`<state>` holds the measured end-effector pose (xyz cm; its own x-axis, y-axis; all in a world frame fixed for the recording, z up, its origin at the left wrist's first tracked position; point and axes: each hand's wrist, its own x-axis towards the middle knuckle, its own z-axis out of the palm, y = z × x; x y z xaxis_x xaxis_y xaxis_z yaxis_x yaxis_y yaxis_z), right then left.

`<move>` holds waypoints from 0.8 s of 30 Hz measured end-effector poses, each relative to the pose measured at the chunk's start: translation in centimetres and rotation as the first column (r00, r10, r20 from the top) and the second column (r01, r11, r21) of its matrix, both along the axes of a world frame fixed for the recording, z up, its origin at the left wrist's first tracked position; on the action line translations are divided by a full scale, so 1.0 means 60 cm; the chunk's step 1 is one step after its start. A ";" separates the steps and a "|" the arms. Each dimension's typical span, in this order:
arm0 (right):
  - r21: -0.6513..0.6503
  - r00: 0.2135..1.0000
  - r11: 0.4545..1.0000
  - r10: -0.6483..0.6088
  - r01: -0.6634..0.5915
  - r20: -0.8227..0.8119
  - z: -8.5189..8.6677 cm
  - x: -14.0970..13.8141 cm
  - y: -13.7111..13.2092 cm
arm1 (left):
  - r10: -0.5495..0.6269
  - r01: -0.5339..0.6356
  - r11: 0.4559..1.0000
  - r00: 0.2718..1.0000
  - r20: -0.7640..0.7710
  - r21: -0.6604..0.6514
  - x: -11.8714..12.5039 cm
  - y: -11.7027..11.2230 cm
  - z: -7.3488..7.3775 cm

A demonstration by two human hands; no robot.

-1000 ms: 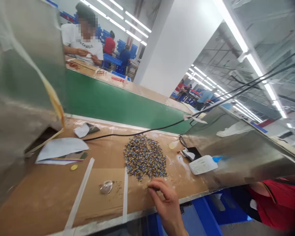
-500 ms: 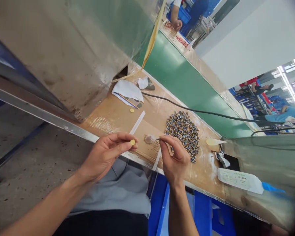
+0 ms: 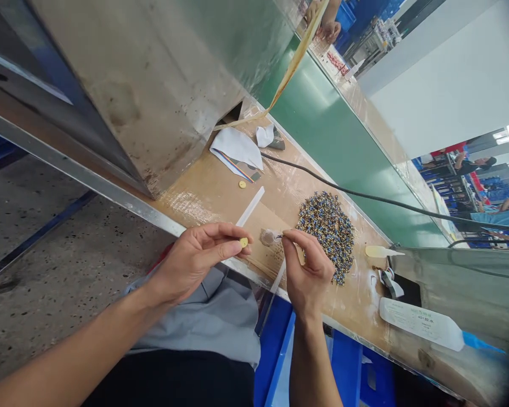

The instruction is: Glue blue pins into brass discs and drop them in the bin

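Note:
My left hand (image 3: 210,254) pinches a small yellow disc (image 3: 244,242) between thumb and fingertips, above the table's front edge. My right hand (image 3: 307,265) is closed in a pinch at thumb and forefinger. A tiny dark tip shows at its fingers, too small to name. Just left of those fingertips is a small clear dish (image 3: 268,237), with tiny specks scattered on the table below it. A heap of small blue and gold beads or fittings (image 3: 328,226) lies behind and to the right of my right hand. Another yellow disc (image 3: 242,184) rests farther back.
White cloth-like pieces (image 3: 237,148) lie at the back left. A black cable (image 3: 322,178) crosses behind the heap. On the right are a small yellowish bottle (image 3: 377,251) and a large white bottle (image 3: 422,322) with a blue nozzle. Across the green partition (image 3: 339,121), another person's hands are visible.
The view has shifted, so the table appears slightly farther right. Both hands keep their pinches, the left still on the yellow disc and the right still beside the clear dish.

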<state>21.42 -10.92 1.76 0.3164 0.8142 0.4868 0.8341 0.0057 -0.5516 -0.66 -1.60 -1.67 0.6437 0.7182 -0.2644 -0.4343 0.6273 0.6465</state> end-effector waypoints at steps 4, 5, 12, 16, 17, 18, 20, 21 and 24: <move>0.003 0.999 1.000 -0.003 0.003 0.037 0.002 -0.001 0.001 | -0.003 0.003 1.000 1.000 0.000 -0.005 -0.002 -0.001 0.000; 0.008 0.999 1.000 0.000 0.000 0.051 0.003 -0.001 0.000 | -0.005 0.005 1.000 1.000 0.002 -0.005 -0.002 -0.002 0.000; 0.020 0.994 0.999 0.026 -0.028 0.104 0.004 -0.003 0.002 | -0.008 0.008 1.000 1.000 0.007 -0.006 -0.001 0.000 0.001; 0.038 0.992 0.999 0.028 -0.033 0.122 0.002 -0.002 0.002 | -0.007 0.007 1.000 1.000 0.006 -0.008 -0.001 0.000 0.002; 0.039 0.992 0.999 0.032 -0.037 0.122 0.002 -0.002 0.002 | -0.006 0.006 1.000 1.000 0.005 -0.008 -0.001 0.000 0.002; 0.039 0.992 0.998 0.036 -0.041 0.124 0.002 -0.002 0.002 | -0.005 0.005 1.000 1.000 0.004 -0.007 -0.001 0.000 0.002; 0.038 0.991 0.998 0.043 -0.048 0.131 0.002 -0.002 0.001 | 0.000 0.000 1.000 1.000 0.000 -0.006 -0.001 0.000 0.003; 0.038 0.990 0.998 0.045 -0.051 0.136 0.002 -0.002 0.001 | 0.002 -0.002 1.000 1.000 -0.002 -0.006 0.000 0.000 0.003; 0.042 0.988 0.998 0.042 -0.049 0.147 0.002 -0.002 0.001 | 0.003 -0.003 1.000 1.000 -0.009 -0.008 0.001 -0.001 0.003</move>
